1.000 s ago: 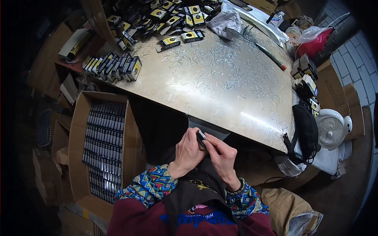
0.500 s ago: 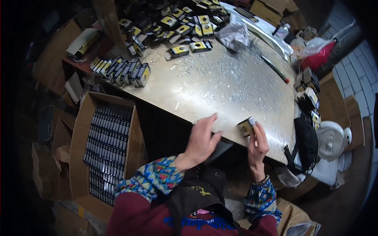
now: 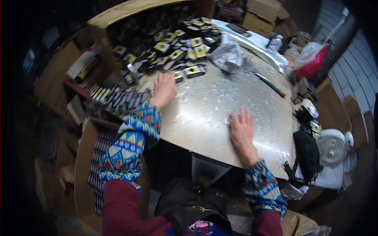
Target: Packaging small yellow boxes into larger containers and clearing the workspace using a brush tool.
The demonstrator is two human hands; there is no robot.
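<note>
My left hand point(image 3: 164, 90) reaches to the far left of the tabletop, its fingers bent over the left part of a small black-and-yellow box point(image 3: 179, 76). The fingertips are partly hidden, but they seem closed on it. Just to the right lies another small black-and-yellow box point(image 3: 195, 71), untouched. My right hand point(image 3: 242, 131) rests on the table with its fingers stretched out, among scattered small clear slivers point(image 3: 214, 100). No box shows in it.
A heap of similar boxes point(image 3: 169, 47) fills the back. Boxes stand in a row point(image 3: 118, 96) at the table's left edge. An open carton point(image 3: 84, 165) below holds packed boxes. Crumpled plastic point(image 3: 228, 55), a green stick-like tool point(image 3: 269, 84), a black bag point(image 3: 306, 155) and a white fan point(image 3: 332, 147) lie rightward.
My left hand has moved away from me to the small box at the far left. The box that my right hand held is gone from it, and that hand now lies flat. The view has shifted.
</note>
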